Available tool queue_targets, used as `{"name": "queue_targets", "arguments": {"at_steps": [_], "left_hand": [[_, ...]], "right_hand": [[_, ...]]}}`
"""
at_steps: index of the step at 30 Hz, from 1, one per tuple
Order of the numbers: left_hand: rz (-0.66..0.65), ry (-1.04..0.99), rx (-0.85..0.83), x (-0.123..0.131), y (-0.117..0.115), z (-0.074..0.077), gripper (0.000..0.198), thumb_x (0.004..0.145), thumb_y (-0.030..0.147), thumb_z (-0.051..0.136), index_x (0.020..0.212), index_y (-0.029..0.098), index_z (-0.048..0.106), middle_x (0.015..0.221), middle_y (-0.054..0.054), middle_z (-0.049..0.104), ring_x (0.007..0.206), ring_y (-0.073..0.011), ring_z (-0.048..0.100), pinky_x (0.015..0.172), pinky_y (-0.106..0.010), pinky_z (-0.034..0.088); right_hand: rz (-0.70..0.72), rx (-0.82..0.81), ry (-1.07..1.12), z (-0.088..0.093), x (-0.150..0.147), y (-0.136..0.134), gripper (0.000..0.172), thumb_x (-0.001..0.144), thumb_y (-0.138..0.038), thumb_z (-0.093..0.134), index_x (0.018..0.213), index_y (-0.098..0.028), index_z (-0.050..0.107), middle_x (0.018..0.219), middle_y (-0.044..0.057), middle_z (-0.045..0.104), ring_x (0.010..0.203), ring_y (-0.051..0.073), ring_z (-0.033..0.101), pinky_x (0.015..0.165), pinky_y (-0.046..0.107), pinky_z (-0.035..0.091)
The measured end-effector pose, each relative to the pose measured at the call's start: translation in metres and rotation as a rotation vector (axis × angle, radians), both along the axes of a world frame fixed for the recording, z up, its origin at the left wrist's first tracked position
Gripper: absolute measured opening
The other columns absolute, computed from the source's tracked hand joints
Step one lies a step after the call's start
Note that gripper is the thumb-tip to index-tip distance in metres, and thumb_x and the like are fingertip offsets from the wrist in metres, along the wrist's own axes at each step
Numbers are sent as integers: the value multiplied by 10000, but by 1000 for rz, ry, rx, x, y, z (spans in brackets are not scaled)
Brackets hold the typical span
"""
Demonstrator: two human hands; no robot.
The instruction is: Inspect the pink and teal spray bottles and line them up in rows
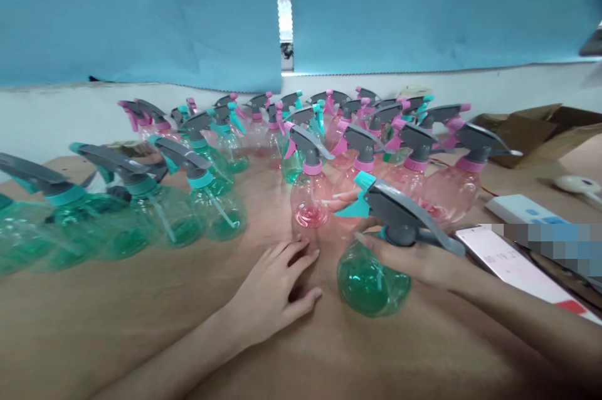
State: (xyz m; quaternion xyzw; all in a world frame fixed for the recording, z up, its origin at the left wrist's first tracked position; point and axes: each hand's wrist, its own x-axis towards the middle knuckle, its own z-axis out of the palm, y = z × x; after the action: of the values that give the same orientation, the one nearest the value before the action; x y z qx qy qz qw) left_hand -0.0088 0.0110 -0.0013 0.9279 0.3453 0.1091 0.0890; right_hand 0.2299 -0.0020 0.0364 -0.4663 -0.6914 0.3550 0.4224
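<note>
My left hand [277, 287] lies on the wooden table with its fingers apart and nothing in it. To its right, my right hand [399, 256] is wrapped round the neck of a green spray bottle [369, 284] with a grey and teal head. That bottle is tilted, and part of my right hand is hidden behind its head. A pink spray bottle [311, 199] stands upright just beyond my left fingertips. More pink bottles [416, 180] are behind the held one. Green bottles [219, 215] stand in a row on the left.
Many more spray bottles [256, 130] fill the back of the table [226, 350]. On the right are a phone [512, 268], a white and blue box [527, 209], a white rounded device [576, 185] and an open cardboard box [531, 136]. Blue sheets [141, 11] hang behind.
</note>
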Motion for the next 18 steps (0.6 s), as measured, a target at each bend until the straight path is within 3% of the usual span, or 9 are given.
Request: {"name": "queue_targets", "arguments": {"at_steps": [6, 18], "left_hand": [[-2, 10, -6, 1, -1, 1, 503, 884, 394, 564, 1322, 154, 511, 1326, -133, 514, 1237, -305, 438, 1023, -478, 370], [-7, -11, 3, -1, -1, -2, 511, 884, 396, 563, 1340, 178, 485, 1339, -118, 506, 1246, -301, 431, 1019, -479, 373]], "right_hand": [[12, 41, -54, -5, 1, 4, 146, 819, -265, 565, 918, -256, 672, 699, 0, 687, 633, 160, 647, 575, 281, 552], [-89, 189, -157, 6, -3, 3, 71, 747, -314, 581, 761, -249, 607, 664, -3, 667, 589, 153, 634, 522, 264, 535]]}}
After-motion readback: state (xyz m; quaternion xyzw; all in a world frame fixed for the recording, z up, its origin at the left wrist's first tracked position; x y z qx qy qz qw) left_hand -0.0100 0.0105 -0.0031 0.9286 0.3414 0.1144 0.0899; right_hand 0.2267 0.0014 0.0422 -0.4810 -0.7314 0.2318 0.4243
